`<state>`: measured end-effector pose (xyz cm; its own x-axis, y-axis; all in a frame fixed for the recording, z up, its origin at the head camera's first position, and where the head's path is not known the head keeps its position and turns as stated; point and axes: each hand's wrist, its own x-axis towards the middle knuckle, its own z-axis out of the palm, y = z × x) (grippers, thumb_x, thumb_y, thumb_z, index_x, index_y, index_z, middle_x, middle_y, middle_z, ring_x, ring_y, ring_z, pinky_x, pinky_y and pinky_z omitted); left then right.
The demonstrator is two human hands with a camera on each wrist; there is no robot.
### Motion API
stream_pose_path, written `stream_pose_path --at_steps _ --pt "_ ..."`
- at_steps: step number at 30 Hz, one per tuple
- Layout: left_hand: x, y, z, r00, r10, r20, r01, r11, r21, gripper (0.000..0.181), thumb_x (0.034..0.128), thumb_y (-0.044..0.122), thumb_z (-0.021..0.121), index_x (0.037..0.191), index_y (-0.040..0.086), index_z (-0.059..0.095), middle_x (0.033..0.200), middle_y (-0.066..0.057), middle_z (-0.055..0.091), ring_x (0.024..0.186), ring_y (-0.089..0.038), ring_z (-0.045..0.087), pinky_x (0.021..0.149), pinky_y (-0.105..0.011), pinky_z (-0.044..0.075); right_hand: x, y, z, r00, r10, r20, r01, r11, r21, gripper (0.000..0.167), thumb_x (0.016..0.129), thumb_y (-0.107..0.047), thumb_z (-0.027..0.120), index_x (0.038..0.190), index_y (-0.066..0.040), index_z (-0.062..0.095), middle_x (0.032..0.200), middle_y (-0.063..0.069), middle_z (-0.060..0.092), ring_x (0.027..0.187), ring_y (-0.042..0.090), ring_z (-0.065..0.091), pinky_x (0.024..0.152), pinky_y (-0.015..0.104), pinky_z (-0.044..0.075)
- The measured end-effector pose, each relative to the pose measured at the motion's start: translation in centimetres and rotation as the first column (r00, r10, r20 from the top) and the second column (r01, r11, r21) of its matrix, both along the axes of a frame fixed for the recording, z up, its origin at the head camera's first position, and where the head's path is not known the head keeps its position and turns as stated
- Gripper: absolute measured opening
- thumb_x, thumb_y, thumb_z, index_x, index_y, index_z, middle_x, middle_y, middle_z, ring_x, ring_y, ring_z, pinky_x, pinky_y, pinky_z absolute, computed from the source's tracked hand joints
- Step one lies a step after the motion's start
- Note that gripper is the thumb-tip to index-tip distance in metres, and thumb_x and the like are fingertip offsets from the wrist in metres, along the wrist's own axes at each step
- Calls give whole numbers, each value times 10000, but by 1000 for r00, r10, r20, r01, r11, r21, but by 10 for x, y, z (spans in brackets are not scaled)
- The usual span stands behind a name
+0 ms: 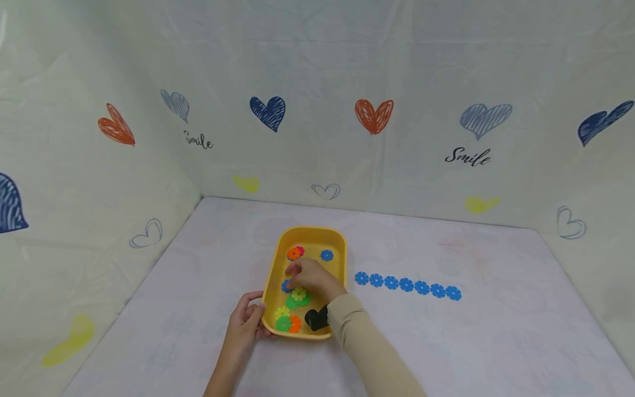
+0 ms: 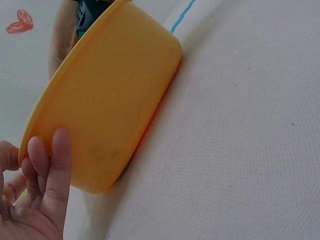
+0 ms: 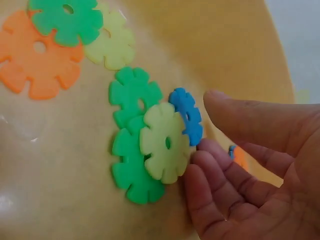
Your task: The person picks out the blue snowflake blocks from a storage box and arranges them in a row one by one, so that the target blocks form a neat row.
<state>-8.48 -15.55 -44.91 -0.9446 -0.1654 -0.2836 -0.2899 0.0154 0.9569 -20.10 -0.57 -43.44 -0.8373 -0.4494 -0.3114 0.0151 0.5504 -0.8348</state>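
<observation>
A yellow plastic tray [image 1: 311,234] stands on the table, holding flower-shaped notched discs in several colours. My left hand [image 1: 245,320] grips its rim at the near left corner, with fingers against the outer wall in the left wrist view. Inside the tray is my right hand [image 1: 312,275]. Its thumb stands apart from its bent fingers, right beside a blue notched disc [image 3: 186,112]. That disc leans by a pale yellow disc [image 3: 167,142], which overlaps green discs [image 3: 132,172]. Fingertips are close to the blue and yellow discs; I cannot tell whether they touch.
Right of the tray runs a row of several blue discs [image 1: 407,284]. Within the tray, another blue disc [image 1: 327,255] lies at the far right and an orange disc [image 1: 294,253] at the far left. A black device [image 1: 316,318] sits at the right wrist.
</observation>
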Motion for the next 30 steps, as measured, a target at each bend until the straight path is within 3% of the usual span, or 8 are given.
stream_pose_path --at_steps 8,13,18,25,30 --pt "0 0 0 1000 -16 7 16 1000 -9 373 956 137 454 1318 54 417 737 -46 531 567 -124 534 561 -256 540 -3 2 -6 999 34 5 -34 999 -1 296 760 -24 717 1046 -39 642 716 14 468 653 147 447 588 209 381" --pt "1 0 0 1000 -12 -2 12 1000 16 374 957 131 457 1320 54 411 748 -52 541 562 -130 558 574 -295 557 0 -1 -8 997 50 -52 -48 999 25 272 765 -56 729 1022 -31 643 746 25 497 679 149 459 604 211 404" --pt "1 -1 -1 1000 -17 -13 17 1000 15 372 959 125 454 1319 41 406 742 -51 536 552 -126 564 575 -306 561 3 -7 -7 983 97 -155 -79 990 119 272 753 -86 753 976 -18 614 829 51 553 705 140 470 635 214 425" --pt "1 0 1 1000 -15 -19 15 1000 11 367 953 117 455 1309 40 413 726 -50 523 538 -116 547 566 -290 556 2 -11 -7 983 95 -159 -64 979 192 248 750 -72 753 927 -38 583 808 21 495 726 144 441 641 228 410" --pt "1 1 2 1000 -8 -19 8 1000 5 352 954 103 447 1298 35 420 725 -55 517 536 -111 545 564 -294 557 2 -11 -7 980 101 -173 -67 978 196 249 733 -62 763 900 -28 582 787 18 486 707 137 432 624 219 407"
